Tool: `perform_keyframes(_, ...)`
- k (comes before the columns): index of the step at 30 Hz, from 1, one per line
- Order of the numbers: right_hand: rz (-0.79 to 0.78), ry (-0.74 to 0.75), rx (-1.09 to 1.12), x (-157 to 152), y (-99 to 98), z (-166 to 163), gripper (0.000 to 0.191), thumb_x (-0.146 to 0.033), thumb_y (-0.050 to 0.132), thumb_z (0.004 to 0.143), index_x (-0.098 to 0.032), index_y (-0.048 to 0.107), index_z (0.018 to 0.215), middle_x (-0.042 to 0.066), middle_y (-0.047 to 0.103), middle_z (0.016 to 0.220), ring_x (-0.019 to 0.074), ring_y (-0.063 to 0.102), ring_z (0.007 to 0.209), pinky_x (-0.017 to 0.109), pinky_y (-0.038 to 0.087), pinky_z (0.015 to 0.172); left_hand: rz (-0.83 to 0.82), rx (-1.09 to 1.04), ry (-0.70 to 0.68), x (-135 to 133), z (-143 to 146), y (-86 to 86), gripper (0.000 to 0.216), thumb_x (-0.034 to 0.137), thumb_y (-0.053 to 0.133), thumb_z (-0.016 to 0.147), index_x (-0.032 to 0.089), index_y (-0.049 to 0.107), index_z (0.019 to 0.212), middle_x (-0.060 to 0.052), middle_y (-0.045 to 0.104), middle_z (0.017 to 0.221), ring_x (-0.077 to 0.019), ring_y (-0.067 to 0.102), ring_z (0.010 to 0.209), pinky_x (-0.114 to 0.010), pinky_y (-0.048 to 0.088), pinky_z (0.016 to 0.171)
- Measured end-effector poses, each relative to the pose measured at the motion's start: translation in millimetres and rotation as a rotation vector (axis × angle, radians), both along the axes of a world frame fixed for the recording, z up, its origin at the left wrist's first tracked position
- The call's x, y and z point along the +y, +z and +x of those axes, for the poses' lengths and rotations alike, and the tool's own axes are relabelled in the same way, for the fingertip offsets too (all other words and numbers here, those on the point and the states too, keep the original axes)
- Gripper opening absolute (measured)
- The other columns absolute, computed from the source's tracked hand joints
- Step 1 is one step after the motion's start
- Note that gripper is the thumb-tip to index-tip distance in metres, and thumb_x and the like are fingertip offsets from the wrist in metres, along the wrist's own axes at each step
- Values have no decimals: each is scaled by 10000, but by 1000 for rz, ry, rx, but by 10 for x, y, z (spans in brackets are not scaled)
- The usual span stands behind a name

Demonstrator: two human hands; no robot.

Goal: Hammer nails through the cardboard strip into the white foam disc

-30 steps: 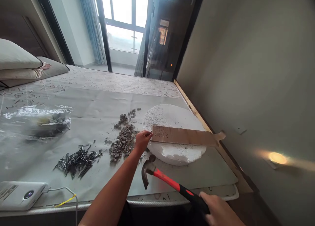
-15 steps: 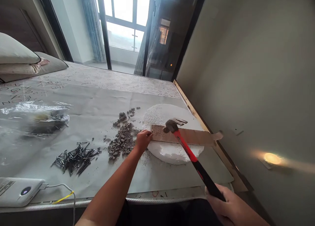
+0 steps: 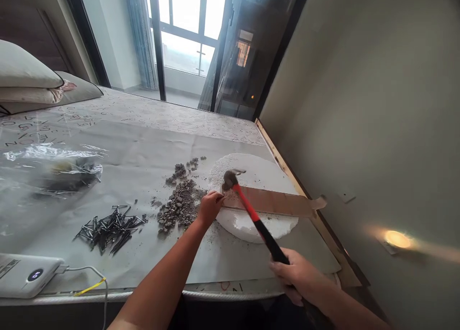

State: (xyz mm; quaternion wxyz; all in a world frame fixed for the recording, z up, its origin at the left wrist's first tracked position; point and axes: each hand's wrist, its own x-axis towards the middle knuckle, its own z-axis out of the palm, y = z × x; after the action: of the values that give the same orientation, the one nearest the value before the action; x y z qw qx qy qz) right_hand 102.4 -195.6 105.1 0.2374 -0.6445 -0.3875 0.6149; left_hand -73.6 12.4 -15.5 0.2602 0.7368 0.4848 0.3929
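Note:
My right hand [image 3: 300, 277] grips the black end of a red-handled claw hammer [image 3: 251, 212]. Its steel head sits low over the left end of a thin wooden strip [image 3: 276, 203]. The strip lies across a round white foam disc [image 3: 251, 191]. My left hand [image 3: 208, 207] is pinched at the strip's left end, right beside the hammer head; what the fingers hold is too small to see. A heap of grey gravel [image 3: 178, 205] lies just left of that hand.
A pile of dark nails [image 3: 109, 227] lies on the grey sheet to the left. A clear plastic bag [image 3: 53, 169] holds more. A white power bank [image 3: 25, 275] with a cable sits at the near left edge. Pillows [image 3: 28, 80] lie far left; a wall runs along the right.
The hammer swung up from near the bed's front edge to over the strip, then came down toward the strip's left end by my left hand. My left hand stayed put.

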Motion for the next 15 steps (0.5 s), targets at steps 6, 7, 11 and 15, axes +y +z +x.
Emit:
perform_keyframes(6, 117, -4, 19, 22, 138, 24, 318, -448, 547, 729, -219, 327, 718, -137, 262, 386, 33, 235, 279, 175, 183, 306, 84, -20, -9, -15, -3, -34, 104, 206, 566, 771, 176, 642, 707, -36, 641, 743, -134, 557, 692, -236, 414, 665)
perform_keyframes(7, 128, -2, 20, 21, 161, 23, 315, -447, 545, 736, -218, 331, 717, -137, 261, 385, 32, 232, 280, 175, 185, 308, 96, -29, -11, -17, -1, -38, 104, 206, 562, 772, 175, 637, 706, -34, 638, 737, -132, 555, 681, -235, 415, 651)
perform_keyframes(11, 45, 13, 27, 17, 73, -20, 286, -410, 549, 719, -215, 340, 724, -134, 273, 394, 33, 229, 269, 182, 181, 293, 136, -33, -4, -25, 5, -49, 119, 185, 551, 767, 175, 617, 668, -22, 615, 690, -122, 545, 645, -227, 410, 615)
perform_keyframes(15, 19, 16, 21, -4, -3, -34, 243, -370, 521, 715, -215, 335, 721, -133, 262, 397, 37, 242, 261, 185, 180, 290, 155, -25, 13, -23, 8, -65, 126, 168, 553, 758, 174, 607, 645, -16, 608, 679, -118, 541, 644, -224, 405, 619)
